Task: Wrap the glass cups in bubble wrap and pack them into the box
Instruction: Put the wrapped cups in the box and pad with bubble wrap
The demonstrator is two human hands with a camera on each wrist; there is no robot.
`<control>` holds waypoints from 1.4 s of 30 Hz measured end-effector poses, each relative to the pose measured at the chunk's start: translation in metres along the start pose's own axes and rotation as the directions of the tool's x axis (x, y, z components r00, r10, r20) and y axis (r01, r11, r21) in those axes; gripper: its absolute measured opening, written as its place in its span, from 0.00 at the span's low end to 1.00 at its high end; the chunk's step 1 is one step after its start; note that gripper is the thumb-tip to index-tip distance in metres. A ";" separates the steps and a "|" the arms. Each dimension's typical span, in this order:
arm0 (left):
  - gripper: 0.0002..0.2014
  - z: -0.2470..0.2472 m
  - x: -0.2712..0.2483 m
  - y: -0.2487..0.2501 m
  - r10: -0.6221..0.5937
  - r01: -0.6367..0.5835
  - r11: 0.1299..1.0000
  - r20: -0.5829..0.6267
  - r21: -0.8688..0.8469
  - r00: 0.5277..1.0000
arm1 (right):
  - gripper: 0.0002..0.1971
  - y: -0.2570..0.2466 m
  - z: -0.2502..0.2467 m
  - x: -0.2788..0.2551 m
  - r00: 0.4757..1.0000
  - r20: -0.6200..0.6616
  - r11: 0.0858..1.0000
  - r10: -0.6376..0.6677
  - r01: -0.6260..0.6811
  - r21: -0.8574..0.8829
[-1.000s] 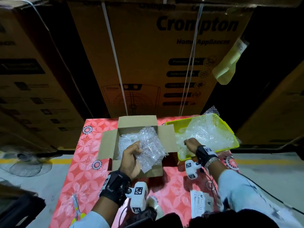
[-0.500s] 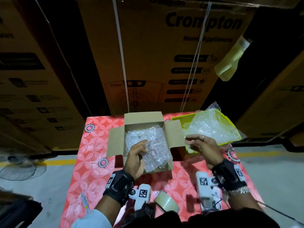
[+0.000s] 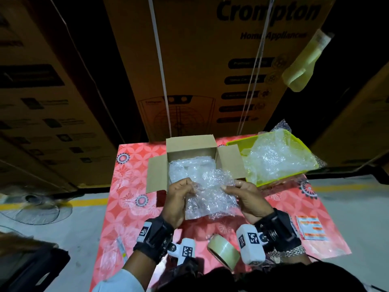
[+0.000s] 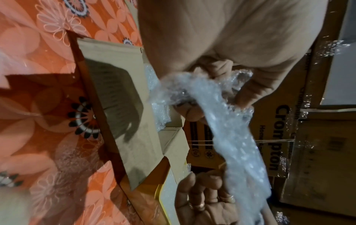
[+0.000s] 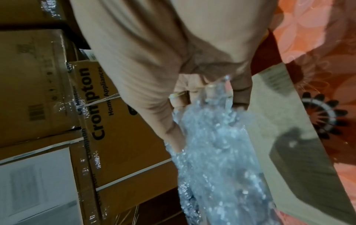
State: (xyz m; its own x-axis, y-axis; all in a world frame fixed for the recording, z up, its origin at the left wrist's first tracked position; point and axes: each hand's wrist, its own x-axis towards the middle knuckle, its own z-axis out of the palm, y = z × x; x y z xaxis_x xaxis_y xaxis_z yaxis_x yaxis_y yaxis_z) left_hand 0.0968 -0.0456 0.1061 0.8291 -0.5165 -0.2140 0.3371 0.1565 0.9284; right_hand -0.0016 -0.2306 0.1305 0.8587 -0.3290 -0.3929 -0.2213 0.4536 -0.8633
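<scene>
Two containers, box (image 3: 190,144) and yellow tray (image 3: 306,151), hold bubble wrap (image 3: 210,199).

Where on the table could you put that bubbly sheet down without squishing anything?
There is bare cloth on the table left of the box, out to the edge. Another bare strip lies between the green tray and the paper slip. It is crowded near you, around the tape roll, and the box already holds bubble wrap.

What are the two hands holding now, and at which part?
A bubble wrap sheet, held above the box: left hand pinches its left edge, right hand its right edge.
</scene>
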 end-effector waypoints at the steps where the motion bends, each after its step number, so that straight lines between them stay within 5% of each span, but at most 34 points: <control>1: 0.21 0.001 -0.002 0.002 0.014 -0.014 0.999 -0.002 0.031 1.000 | 0.03 -0.002 -0.004 0.002 1.000 -0.004 1.000 0.015 -0.015 -0.024; 7: 0.22 0.012 -0.013 -0.002 -0.048 0.044 0.988 0.029 0.146 0.998 | 0.12 -0.013 -0.027 0.011 0.993 0.006 0.985 -0.118 0.118 -0.128; 10: 0.02 0.021 -0.018 0.004 -0.148 0.135 0.984 0.109 0.120 0.983 | 0.11 -0.032 -0.034 0.008 0.983 0.125 0.949 -0.138 0.167 -0.269; 13: 0.23 0.029 -0.011 0.012 -0.094 0.065 0.974 0.126 0.216 0.988 | 0.14 -0.054 -0.036 0.004 0.973 0.220 0.923 -0.066 0.143 -0.358; 16: 0.21 0.048 0.000 0.024 -0.013 -0.034 0.965 0.175 0.261 0.984 | 0.17 -0.059 -0.044 0.011 0.963 0.262 0.907 -0.066 0.168 -0.385; 21: 0.07 0.070 0.012 0.024 0.078 -0.074 0.945 0.000 0.319 0.997 | 0.10 -0.064 -0.060 0.007 0.990 0.122 0.968 -0.077 0.104 -0.230; 24: 0.04 0.079 0.008 0.017 0.065 -0.062 0.963 -0.004 0.262 0.998 | 0.05 -0.055 -0.069 0.007 0.987 0.052 0.979 -0.152 0.158 -0.126; 31: 0.10 0.098 0.009 0.021 0.032 -0.027 0.998 -0.111 0.048 0.993 | 0.11 -0.047 -0.066 0.014 0.910 0.069 0.850 -0.409 0.407 -0.335; 36: 0.17 0.090 0.007 0.030 0.033 -0.027 0.998 -0.104 0.061 0.994 | 0.13 -0.048 -0.062 0.014 0.901 0.085 0.866 -0.424 0.432 -0.252; 39: 0.03 0.085 0.006 0.030 0.115 -0.094 0.979 -0.108 0.179 0.987 | 0.05 -0.045 -0.060 0.019 0.900 0.096 0.874 -0.424 0.435 -0.217; 42: 0.24 0.077 0.008 0.024 0.196 -0.152 0.914 -0.082 0.376 0.977 | 0.22 -0.045 -0.059 0.024 0.921 0.087 0.907 -0.379 0.388 -0.165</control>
State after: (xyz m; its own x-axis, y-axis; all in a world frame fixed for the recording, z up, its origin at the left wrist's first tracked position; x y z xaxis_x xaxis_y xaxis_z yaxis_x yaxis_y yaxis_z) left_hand 0.0771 -0.1108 0.1504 0.9130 -0.4046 -0.0521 0.0149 -0.0946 0.9954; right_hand 0.0014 -0.3073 0.1410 0.9154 -0.4025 -0.0074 0.0564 0.1466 -0.9876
